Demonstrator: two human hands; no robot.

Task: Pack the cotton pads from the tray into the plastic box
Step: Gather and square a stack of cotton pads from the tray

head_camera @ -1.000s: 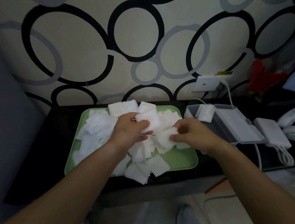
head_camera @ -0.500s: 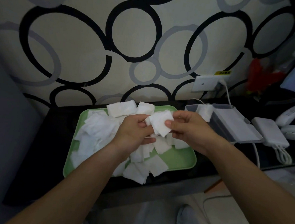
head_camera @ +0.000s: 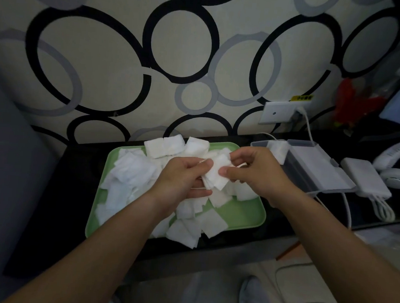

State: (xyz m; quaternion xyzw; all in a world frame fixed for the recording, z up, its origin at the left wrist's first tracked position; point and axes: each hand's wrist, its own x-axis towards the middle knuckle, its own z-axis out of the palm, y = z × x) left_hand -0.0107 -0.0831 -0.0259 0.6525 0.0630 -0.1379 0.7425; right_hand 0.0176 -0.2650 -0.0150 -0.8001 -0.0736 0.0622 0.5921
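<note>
A light green tray (head_camera: 244, 214) on the black shelf is heaped with square white cotton pads (head_camera: 133, 170). Above its middle, my left hand (head_camera: 182, 181) and my right hand (head_camera: 257, 172) meet and together pinch a small stack of cotton pads (head_camera: 216, 176), thumbs on top. The clear plastic box (head_camera: 296, 159) stands just right of the tray with its lid folded open to the right; a few white pads (head_camera: 278, 149) show at its left end.
A white charger with a bundled cable (head_camera: 369, 181) lies right of the box. A wall socket (head_camera: 278, 113) with a plugged cable sits behind it. A white fan-like device (head_camera: 399, 162) is at far right. A grey surface (head_camera: 7, 160) borders the left.
My right hand lifted a pad off the tray and brought it to my left hand. Both hands now hold the stack together slightly higher over the tray.
</note>
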